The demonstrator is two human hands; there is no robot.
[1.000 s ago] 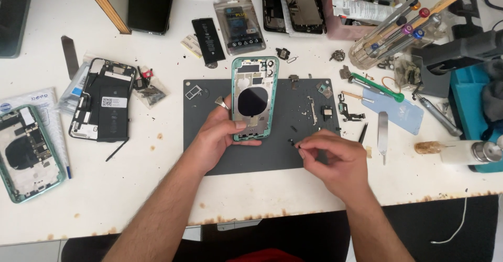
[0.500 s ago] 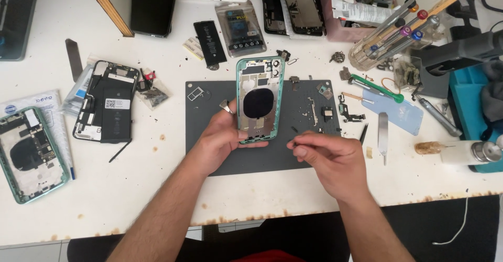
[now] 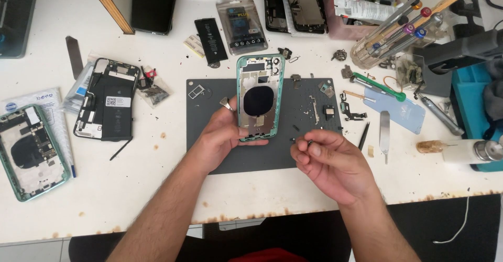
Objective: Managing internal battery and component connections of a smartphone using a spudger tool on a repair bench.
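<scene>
Left hand (image 3: 222,136) grips the bottom edge of the gutted mint-green metal phone shell (image 3: 258,97), which lies flat on the dark grey rubbery work mat (image 3: 209,152); its round black coil pad faces up; right hand (image 3: 330,160), at 4 o'clock from the shell, is pinched shut on something tiny and dark, maybe a screw; a flat steel pry tool (image 3: 384,130) lies at 3 o'clock on the scuffed white table (image 3: 131,188).

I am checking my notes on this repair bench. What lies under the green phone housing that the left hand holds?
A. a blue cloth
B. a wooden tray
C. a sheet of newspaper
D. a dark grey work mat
D: the left hand grips the green phone housing, which rests on the dark grey work mat spread on the white table.
</scene>
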